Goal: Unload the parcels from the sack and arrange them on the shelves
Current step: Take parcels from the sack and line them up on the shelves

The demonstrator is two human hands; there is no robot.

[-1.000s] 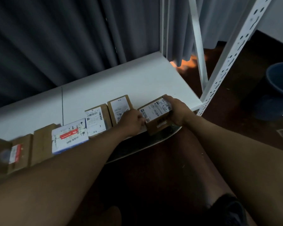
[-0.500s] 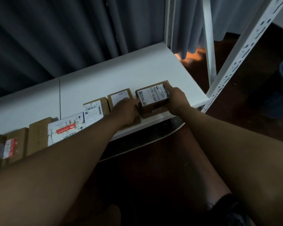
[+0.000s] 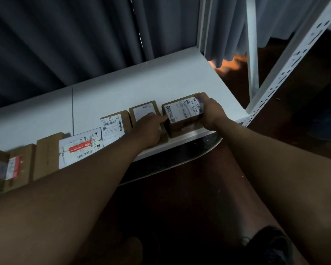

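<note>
Left end of the parcel row is blurred and cut off by the left forearm, so the count is approximate: seven parcels visible along the front edge of the white shelf, no sack in frame. Right hand grips the rightmost parcel by its right side, fingers curled over the far top corner, covering part of the label. Left hand lies on the neighbouring parcel, index finger straight and touching the rightmost parcel's left edge.
</note>
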